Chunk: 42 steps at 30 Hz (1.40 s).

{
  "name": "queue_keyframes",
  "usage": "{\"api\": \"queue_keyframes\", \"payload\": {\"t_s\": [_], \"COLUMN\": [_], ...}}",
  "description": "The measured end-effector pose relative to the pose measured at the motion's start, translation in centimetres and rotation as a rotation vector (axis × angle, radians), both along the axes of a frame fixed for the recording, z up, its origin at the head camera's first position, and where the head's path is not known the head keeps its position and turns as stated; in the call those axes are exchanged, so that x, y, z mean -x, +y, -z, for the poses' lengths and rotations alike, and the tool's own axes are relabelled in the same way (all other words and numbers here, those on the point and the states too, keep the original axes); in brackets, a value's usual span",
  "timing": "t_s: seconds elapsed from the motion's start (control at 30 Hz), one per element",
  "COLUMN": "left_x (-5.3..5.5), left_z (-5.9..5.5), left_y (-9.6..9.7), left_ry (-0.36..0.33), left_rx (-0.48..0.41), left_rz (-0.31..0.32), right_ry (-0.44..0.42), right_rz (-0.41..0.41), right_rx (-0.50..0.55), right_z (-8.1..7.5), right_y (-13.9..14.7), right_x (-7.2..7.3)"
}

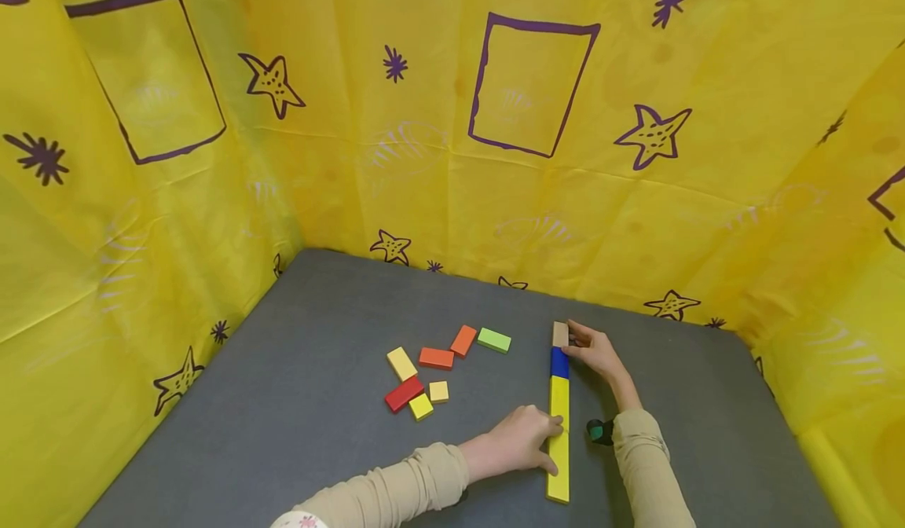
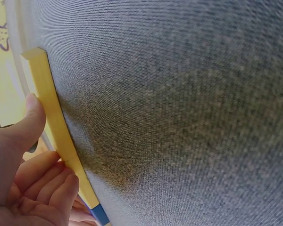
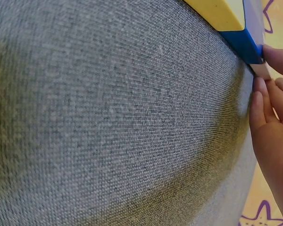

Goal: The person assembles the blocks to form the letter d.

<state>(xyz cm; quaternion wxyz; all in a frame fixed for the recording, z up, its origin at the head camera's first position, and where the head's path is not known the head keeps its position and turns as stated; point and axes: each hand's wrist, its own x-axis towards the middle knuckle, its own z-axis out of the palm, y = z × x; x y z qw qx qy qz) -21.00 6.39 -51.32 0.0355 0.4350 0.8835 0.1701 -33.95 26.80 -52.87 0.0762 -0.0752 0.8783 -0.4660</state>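
Note:
A straight row of blocks lies on the grey surface in the head view. Two long yellow blocks form its near part, followed by a blue block and a tan block at the far end. My left hand touches the left side of the row, fingertips by the seam between the yellow blocks and thumb on the nearer one. At the far end, my right hand touches the row from the right. Its fingers are against the tan block, with the thumb beside the blue one.
Left of the row lie loose blocks: a green block, two orange blocks, a red block, and several yellow or pale ones. Yellow cloth with purple drawings stands around the grey table.

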Motion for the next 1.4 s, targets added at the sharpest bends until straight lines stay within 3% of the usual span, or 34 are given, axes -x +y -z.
{"api": "queue_keyframes", "payload": {"t_s": [0.83, 1.03, 1.2, 1.4], "left_x": [0.1, 0.1, 0.0, 0.1], "left_z": [0.1, 0.1, 0.0, 0.1], "left_y": [-0.1, -0.2, -0.2, -0.2], "left_ry": [0.003, -0.009, -0.023, -0.034], "left_rx": [-0.016, -0.017, -0.004, -0.013], "left_rz": [0.007, 0.001, -0.011, -0.013], "right_ry": [0.047, 0.084, 0.08, 0.127], "right_rz": [0.032, 0.013, -0.028, 0.018], "right_rx": [-0.012, 0.031, 0.111, 0.103], "right_z": [-0.3, -0.5, -0.1, 0.5], "right_y": [0.1, 0.2, -0.1, -0.9], "right_x": [-1.0, -2.5, -4.6, -6.5]}}
